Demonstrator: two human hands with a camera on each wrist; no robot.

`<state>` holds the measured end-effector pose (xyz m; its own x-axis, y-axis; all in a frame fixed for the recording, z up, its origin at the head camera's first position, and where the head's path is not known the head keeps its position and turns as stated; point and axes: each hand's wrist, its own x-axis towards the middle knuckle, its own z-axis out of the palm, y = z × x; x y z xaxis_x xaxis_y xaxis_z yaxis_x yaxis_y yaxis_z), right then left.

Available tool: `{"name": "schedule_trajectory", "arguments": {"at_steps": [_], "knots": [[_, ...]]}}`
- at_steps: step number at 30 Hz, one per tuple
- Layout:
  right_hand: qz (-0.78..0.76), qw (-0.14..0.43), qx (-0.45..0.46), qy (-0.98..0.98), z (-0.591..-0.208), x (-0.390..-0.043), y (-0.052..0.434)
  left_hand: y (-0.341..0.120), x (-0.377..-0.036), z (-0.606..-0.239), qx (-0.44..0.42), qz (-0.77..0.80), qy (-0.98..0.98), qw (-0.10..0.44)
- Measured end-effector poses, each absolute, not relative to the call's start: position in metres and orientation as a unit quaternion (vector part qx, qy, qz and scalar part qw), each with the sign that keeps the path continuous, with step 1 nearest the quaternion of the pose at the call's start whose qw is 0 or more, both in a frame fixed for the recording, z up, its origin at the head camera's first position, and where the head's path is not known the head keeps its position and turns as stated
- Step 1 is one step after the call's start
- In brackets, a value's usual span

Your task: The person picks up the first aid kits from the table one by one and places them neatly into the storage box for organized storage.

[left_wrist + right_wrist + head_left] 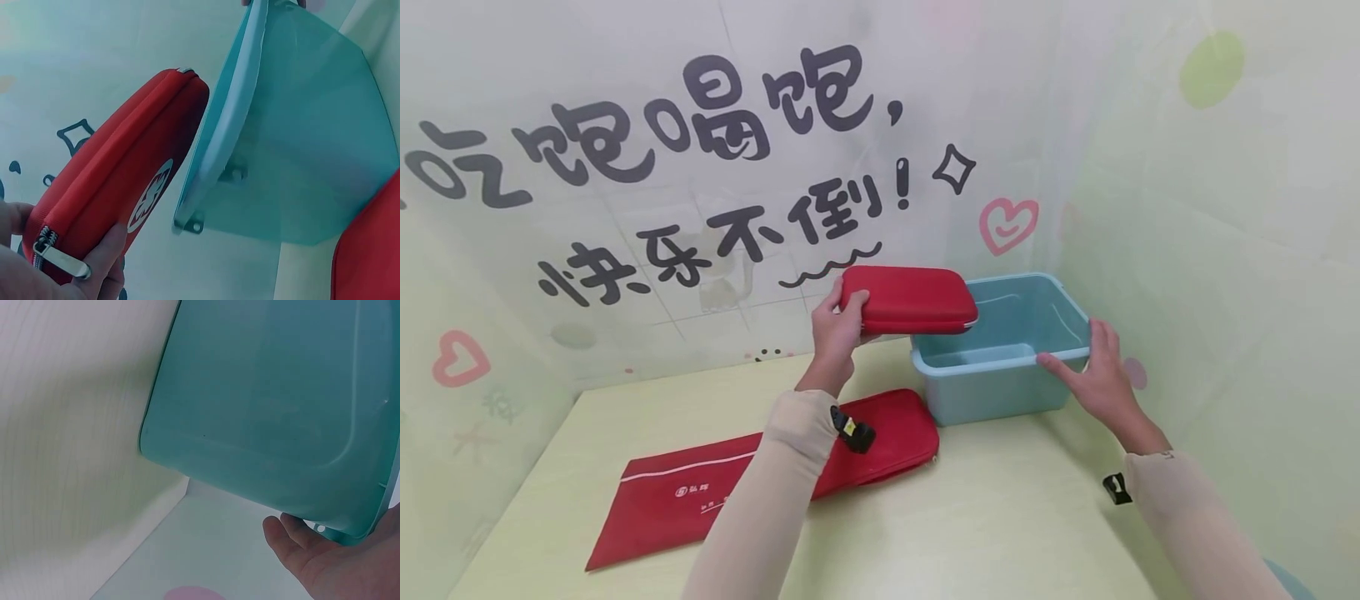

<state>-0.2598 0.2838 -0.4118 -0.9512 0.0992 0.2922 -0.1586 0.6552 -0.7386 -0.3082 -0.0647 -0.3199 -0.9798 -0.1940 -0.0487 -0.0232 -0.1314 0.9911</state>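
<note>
My left hand [835, 327] grips the left end of a red zippered hard case [912, 300] and holds it level in the air, its right end over the left rim of a light blue plastic bin [1000, 392]. In the left wrist view the case [119, 181] shows a white emblem and a metal zipper pull, with the bin's rim [225, 131] just beside it. My right hand [1093, 375] rests on the bin's front right rim with fingers straight; the right wrist view shows the bin's wall [275, 406] and my thumb [284, 531] under its rim. The bin looks empty.
A flat red fabric pouch [700, 492] with white print lies on the pale green table [985, 525], partly under my left forearm. Printed curtain walls close in behind and on both sides. The bin stands in the back right corner.
</note>
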Motion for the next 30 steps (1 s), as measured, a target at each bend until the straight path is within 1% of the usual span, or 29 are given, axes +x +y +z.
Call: {"name": "schedule_trajectory", "arguments": {"at_steps": [13,21,30], "knots": [[0.416,0.148,0.019,-0.897,-0.414,-0.26,0.283,-0.025,-0.308,-0.318,0.075,-0.729,-0.679,0.036],[0.413,0.149,0.022,-0.898,-0.414,-0.26,0.284,-0.001,-0.308,-0.321,0.093,-0.698,-0.709,0.044],[0.41,0.146,0.019,-0.9,-0.413,-0.259,0.284,0.017,-0.308,-0.325,0.101,-0.67,-0.735,0.038]]}}
